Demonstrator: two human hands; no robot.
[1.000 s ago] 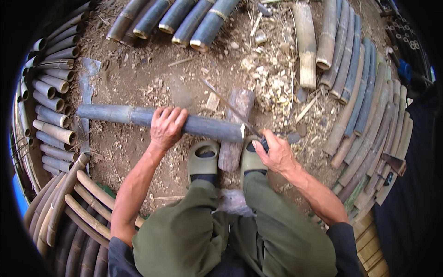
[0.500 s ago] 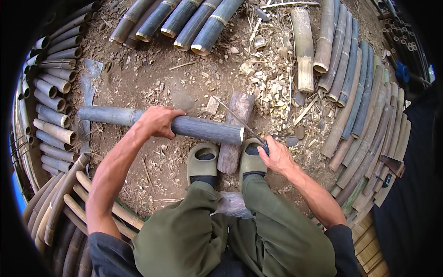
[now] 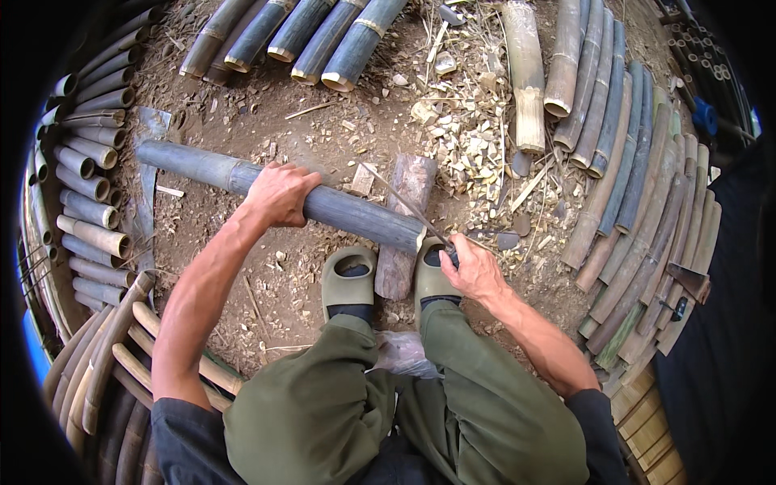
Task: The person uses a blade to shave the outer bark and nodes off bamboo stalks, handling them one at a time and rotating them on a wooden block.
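My left hand (image 3: 281,194) is wrapped over the middle of a dark grey-blue bamboo pole (image 3: 364,217). The pole slants from the far left down to the right, and its pale cut end rests on a short wooden block (image 3: 396,279) between my feet. In my right hand (image 3: 473,268), closed on the dark handle, is a long thin-bladed knife (image 3: 396,194). Its blade points up and left, crossing the pole close to the cut end. Whether the edge touches the bamboo I cannot tell.
Wood chips (image 3: 477,145) litter the dirt floor beyond the block. Stacked bamboo poles (image 3: 89,190) line the left side, split bamboo lengths (image 3: 638,202) curve along the right, and several dark poles (image 3: 323,40) lie at the top. My sandals (image 3: 347,279) flank the block.
The bamboo's far left end has swung away from me with my left hand, so the pole slants more. My right hand and the knife have shifted slightly left.
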